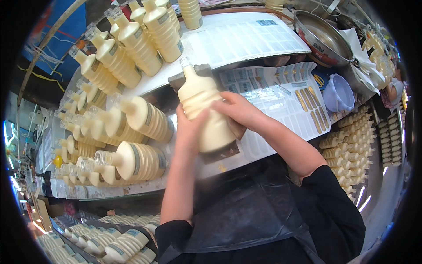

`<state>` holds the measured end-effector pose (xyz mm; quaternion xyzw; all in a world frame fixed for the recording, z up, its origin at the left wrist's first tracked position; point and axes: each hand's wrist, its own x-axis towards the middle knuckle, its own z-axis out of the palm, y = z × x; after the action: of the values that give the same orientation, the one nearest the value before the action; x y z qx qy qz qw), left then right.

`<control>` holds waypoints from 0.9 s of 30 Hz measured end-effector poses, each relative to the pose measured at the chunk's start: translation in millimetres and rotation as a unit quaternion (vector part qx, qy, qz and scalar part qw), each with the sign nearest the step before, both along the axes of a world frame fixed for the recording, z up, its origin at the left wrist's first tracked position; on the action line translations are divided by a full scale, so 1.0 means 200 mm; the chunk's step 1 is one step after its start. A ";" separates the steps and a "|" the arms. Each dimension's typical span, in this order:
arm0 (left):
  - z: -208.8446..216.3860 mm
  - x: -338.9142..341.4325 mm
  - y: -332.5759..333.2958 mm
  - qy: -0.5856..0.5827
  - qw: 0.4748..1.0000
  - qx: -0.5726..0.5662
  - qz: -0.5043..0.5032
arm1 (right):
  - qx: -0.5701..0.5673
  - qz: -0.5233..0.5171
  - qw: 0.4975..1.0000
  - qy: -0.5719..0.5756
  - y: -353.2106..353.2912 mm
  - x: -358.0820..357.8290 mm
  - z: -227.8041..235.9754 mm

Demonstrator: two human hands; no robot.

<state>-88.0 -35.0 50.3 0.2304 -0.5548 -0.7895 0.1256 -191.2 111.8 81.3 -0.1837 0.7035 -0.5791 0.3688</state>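
Observation:
A cream-coloured bottle (pixel 213 132) with wavy ridges and a clear threaded neck rests on a dark brown support (pixel 222 154) in front of me, its neck pointing away. My left hand (pixel 190 125) grips its left side, the thumb lying across the ridges. From the right, my right hand (pixel 237 109) presses on the ridged body, thumb toward the left one. No label shows on the bottle's visible face. Just right of it lies a label sheet (pixel 288 121) bearing gold strips (pixel 313 105) and small blue labels (pixel 250 78); some of its places are bare.
Several labelled cream bottles (pixel 138 160) crowd the table's left side; others (pixel 136 39) stand farther back. A mostly bare white backing sheet (pixel 241 37) lies behind. At right are a steel pan (pixel 323 37) and a lilac bucket (pixel 338 93). Rows of bottles (pixel 351 149) fill low areas both sides.

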 end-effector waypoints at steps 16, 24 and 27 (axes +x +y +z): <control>0.05 0.02 -0.01 -0.059 0.980 -0.188 -0.009 | 0.295 -0.148 0.831 0.448 0.83 -0.11 -0.31; 0.01 0.05 0.07 0.014 0.985 -0.170 0.017 | 0.424 -0.152 0.756 0.475 1.00 -0.31 -0.37; 0.01 0.06 0.07 0.012 0.987 -0.157 0.027 | 0.448 -0.123 0.759 0.456 0.99 -0.29 -0.39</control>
<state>-75.5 -20.6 52.5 0.2131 -0.6639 -0.6916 0.1885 -248.7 310.3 2.5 -0.1513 0.9843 -0.0863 -0.0296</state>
